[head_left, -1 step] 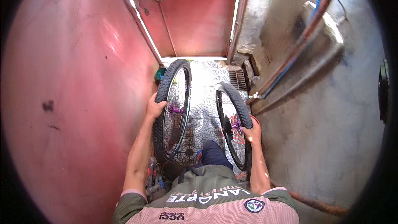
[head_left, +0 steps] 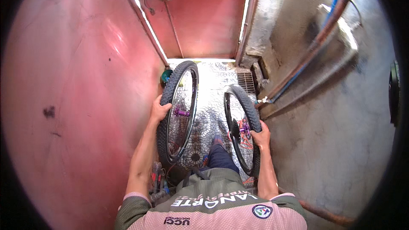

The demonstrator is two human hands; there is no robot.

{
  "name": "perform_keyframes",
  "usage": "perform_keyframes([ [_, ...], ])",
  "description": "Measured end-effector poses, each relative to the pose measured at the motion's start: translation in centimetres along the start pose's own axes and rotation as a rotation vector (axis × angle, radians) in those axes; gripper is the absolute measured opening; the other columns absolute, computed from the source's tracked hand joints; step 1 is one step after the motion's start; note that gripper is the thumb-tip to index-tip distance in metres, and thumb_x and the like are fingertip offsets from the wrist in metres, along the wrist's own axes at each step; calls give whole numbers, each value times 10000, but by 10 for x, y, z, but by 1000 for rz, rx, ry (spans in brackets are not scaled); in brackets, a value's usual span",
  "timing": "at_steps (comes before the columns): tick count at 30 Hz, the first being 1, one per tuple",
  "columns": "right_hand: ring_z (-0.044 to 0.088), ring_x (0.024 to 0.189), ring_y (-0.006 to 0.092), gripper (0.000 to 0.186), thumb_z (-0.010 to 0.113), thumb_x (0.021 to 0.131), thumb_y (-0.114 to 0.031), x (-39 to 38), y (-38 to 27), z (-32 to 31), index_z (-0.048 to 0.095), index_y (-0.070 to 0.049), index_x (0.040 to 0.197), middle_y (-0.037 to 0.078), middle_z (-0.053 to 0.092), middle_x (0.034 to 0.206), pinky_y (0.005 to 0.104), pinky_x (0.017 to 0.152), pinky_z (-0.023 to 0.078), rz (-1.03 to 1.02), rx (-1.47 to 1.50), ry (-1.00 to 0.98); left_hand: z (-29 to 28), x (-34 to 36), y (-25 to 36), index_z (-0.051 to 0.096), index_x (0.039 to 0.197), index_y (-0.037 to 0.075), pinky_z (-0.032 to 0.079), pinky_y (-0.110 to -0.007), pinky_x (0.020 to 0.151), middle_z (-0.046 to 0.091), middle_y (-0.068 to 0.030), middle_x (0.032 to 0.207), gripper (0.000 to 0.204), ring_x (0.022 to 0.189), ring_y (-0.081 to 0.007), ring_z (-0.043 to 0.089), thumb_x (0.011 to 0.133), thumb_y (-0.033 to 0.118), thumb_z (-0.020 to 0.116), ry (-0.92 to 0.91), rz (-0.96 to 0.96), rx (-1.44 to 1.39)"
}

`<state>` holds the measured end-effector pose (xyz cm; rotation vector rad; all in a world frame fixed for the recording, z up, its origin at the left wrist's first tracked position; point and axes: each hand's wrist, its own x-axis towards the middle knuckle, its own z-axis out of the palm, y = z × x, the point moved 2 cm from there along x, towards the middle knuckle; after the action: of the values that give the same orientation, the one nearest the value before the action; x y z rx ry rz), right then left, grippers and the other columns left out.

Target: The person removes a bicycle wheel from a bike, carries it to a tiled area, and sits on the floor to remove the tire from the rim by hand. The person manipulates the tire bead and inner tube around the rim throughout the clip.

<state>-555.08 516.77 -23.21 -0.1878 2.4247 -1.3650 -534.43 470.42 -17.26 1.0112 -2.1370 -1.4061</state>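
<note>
My left hand (head_left: 160,109) grips the tyre of a bicycle wheel (head_left: 163,134) on the left. This wheel has a knobby black tyre, a dark rim and a purple hub (head_left: 182,113). On the right, my right hand (head_left: 260,137) is wrapped round the tyre of a second bicycle wheel (head_left: 243,97). It also has a purple hub (head_left: 245,130), with a dark sprocket cluster (head_left: 234,128) beside it. Both wheels stand roughly upright and tilted, one on each side of my legs. Whether they touch the floor I cannot tell.
A red metal door (head_left: 204,21) closes the far end of this narrow passage. Red wall (head_left: 76,85) runs along the left, grey wall (head_left: 315,145) along the right. A rusty pipe (head_left: 315,42), a drain grate (head_left: 246,81), a green container (head_left: 166,76) and patterned floor tiles (head_left: 208,102) are around.
One foot has come into view between the wheels, ahead of my leg. The right wheel and my right hand have shifted very slightly right in the picture; both grips are unchanged.
</note>
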Motion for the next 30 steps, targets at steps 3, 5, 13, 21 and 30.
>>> perform_keyframes([
  [3, 750, 994, 244, 663, 794, 703, -152, 63, -3, 17, 670, -54, 1346, 163, 782, 1084, 390, 918, 568, 37, -56, 39, -4, 66, -37, 676, 1251, -4, 554, -391, 922, 757, -159, 1070, 515, 979, -267, 721, 774, 187, 720, -34, -13, 150],
  [5, 750, 994, 245, 655, 794, 703, -155, 114, -15, 43, 676, -70, 1342, 162, 782, 1085, 389, 915, 568, 63, -63, 23, -23, 117, -71, 665, 1278, -9, 549, -395, 942, 755, -172, 1103, 551, 1018, -281, 723, 769, 192, 722, -53, -66, 151],
  [13, 710, 1096, 337, 729, 811, 708, -192, 244, -22, 98, 568, -55, 1382, 227, 728, 1169, 414, 962, 545, 160, -288, -90, -53, 155, -166, 624, 1347, 9, 523, -391, 995, 721, -138, 1189, 649, 1105, -272, 686, 712, 107, 721, -41, -337, 141],
  [21, 637, 814, 227, 748, 788, 719, -83, 360, -47, 130, 508, -1, 1408, 158, 702, 984, 352, 747, 527, 206, -28, -156, -110, 174, -247, 556, 1417, 26, 502, -412, 1031, 675, -174, 1273, 728, 1158, -310, 667, 714, 99, 726, -99, -586, 323],
  [30, 716, 913, 321, 689, 805, 741, -140, 469, -86, 177, 533, -94, 1373, 214, 722, 1031, 425, 847, 550, 22, -157, -201, -157, 224, -225, 452, 1463, -66, 485, -480, 1100, 597, -308, 1388, 868, 1292, -451, 589, 741, 238, 828, -77, -867, 1143],
])
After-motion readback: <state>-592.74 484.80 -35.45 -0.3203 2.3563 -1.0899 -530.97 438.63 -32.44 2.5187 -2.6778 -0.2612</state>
